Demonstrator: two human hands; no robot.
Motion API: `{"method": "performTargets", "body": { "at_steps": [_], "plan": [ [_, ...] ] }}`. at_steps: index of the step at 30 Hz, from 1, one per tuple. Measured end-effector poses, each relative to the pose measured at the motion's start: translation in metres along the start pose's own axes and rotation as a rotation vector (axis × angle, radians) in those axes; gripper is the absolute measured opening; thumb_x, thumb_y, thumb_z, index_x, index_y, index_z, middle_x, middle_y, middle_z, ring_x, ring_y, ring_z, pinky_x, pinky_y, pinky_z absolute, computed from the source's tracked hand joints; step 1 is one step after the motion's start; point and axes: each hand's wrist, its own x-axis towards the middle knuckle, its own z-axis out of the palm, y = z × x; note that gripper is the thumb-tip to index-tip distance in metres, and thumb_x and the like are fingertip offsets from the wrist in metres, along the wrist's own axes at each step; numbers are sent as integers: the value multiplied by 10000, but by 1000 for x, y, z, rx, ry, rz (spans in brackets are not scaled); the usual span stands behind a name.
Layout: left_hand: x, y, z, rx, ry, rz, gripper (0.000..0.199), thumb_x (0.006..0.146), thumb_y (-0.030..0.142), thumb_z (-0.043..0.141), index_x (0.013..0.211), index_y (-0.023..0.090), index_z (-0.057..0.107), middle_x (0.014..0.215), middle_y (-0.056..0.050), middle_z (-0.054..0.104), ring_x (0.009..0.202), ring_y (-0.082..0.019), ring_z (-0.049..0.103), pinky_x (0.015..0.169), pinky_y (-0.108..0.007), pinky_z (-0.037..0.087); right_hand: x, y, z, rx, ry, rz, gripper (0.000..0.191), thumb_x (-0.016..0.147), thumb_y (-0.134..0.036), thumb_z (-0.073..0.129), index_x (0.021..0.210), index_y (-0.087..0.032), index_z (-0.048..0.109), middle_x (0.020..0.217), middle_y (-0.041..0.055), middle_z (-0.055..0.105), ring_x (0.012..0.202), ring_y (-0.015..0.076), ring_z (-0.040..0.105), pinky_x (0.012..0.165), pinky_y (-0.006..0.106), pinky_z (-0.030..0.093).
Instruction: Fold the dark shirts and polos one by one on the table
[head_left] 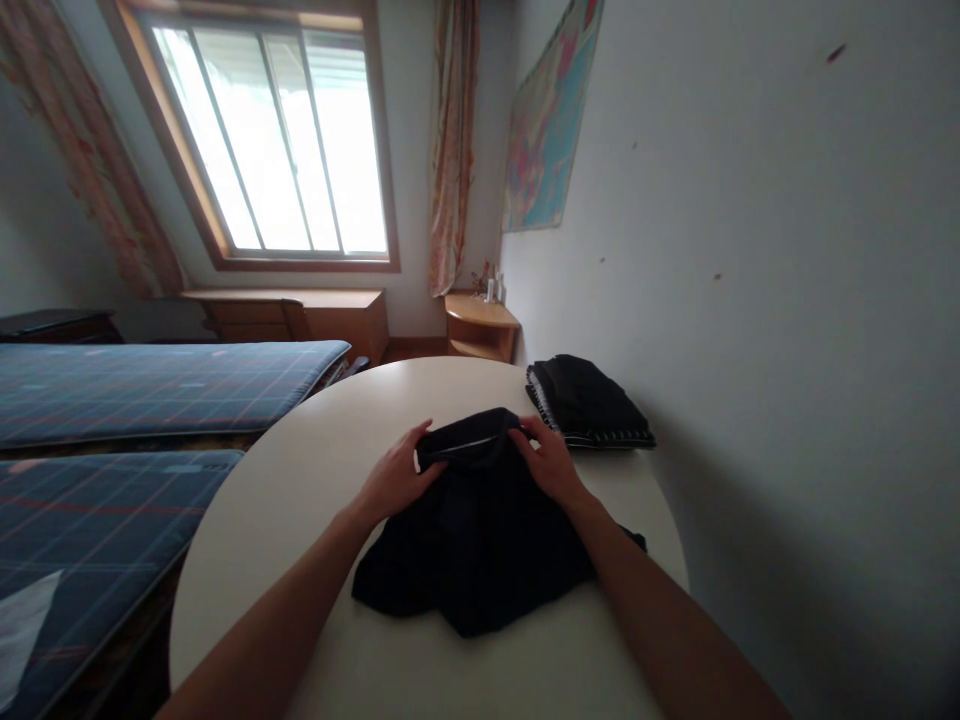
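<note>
A pair of black shorts (pixel 476 550) lies spread on a round white table (pixel 247 560), its legs toward me and its waistband raised at the far side. My left hand (pixel 405 470) grips the left end of the waistband, thumb on the near side. At the right end, my right hand (pixel 547 460) pinches the band between thumb and fingers. The waist opening gapes a little between both hands, with a pale strip showing inside. Just beyond my right hand sits a folded stack of black clothes (pixel 589 395) with white stitching along its edge.
A white wall (pixel 787 350) runs close along the table's right side. Two beds with blue plaid mattresses (pixel 150 390) stand at the left. Farther back are a wooden desk (pixel 337 315), a corner shelf (pixel 484 315) with small items, and a bright window (pixel 277 140).
</note>
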Motion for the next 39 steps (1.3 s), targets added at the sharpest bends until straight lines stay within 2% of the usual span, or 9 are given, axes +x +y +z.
{"method": "performTargets", "body": {
  "at_steps": [4, 12, 18, 22, 26, 29, 33, 36, 39],
  "plan": [
    [3, -14, 2, -295, -240, -143, 508, 838, 426, 633, 1258, 154, 546, 954, -87, 720, 819, -211, 683, 745, -350, 545, 1, 2, -4, 127, 124, 102, 355, 926, -529, 511, 1035, -205, 607, 900, 51, 724, 783, 208, 664, 683, 308, 503],
    [1, 4, -13, -558, -503, -206, 346, 780, 438, 691, 985, 159, 677, 963, -60, 712, 794, -173, 644, 672, -266, 489, 6, 3, -5, 242, 150, 175, 433, 893, -605, 519, 1049, -203, 560, 716, 13, 681, 619, 193, 635, 564, 291, 476],
    [6, 13, -34, -654, -153, -336, 463, 747, 534, 699, 1037, 175, 659, 929, -53, 700, 831, -192, 648, 555, -219, 449, 27, -9, -12, 71, 227, 73, 414, 878, -554, 579, 1039, -180, 649, 877, 72, 734, 780, 227, 684, 702, 327, 523],
    [16, 2, -39, -487, 209, -351, 538, 741, 635, 636, 1010, 169, 641, 788, -34, 695, 686, -176, 624, 556, -249, 461, 52, -22, -12, -19, 219, -35, 346, 866, -504, 618, 1007, -197, 693, 956, 63, 745, 888, 233, 688, 828, 354, 519],
    [20, -16, -38, -214, 354, -385, 382, 829, 520, 568, 981, 177, 640, 761, -48, 699, 679, -200, 645, 592, -278, 469, 72, -19, 2, -36, 107, -62, 284, 913, -413, 568, 1089, -218, 676, 1022, 54, 744, 938, 221, 689, 879, 365, 512],
    [20, -27, -37, -147, 347, -445, 295, 847, 389, 571, 1026, 162, 629, 776, -58, 699, 680, -199, 656, 590, -271, 474, 74, -5, 17, -95, 34, -14, 321, 937, -319, 515, 1231, -224, 601, 1055, 59, 736, 985, 209, 681, 940, 383, 494],
    [16, -35, -34, -427, 124, -588, 479, 779, 186, 604, 1251, 129, 538, 989, -103, 733, 745, -178, 693, 620, -255, 536, 61, 18, 31, -291, -43, 64, 413, 920, -279, 524, 1324, -194, 536, 1278, 123, 638, 1195, 229, 586, 1049, 408, 426],
    [10, -39, -30, -529, -18, -537, 644, 699, 69, 569, 1331, 172, 503, 1293, -111, 652, 976, -189, 697, 740, -252, 576, 47, 31, 31, -397, -139, 113, 484, 895, -279, 559, 1359, -149, 510, 1372, 160, 567, 1282, 255, 518, 1095, 416, 382],
    [8, -46, -29, -474, -113, -501, 758, 646, 33, 533, 1385, 191, 471, 1340, -93, 630, 1011, -210, 694, 724, -272, 592, 37, 39, 27, -377, -236, 134, 497, 899, -305, 570, 1364, -141, 510, 1338, 153, 597, 1233, 240, 562, 1076, 378, 403]
  ]
}}
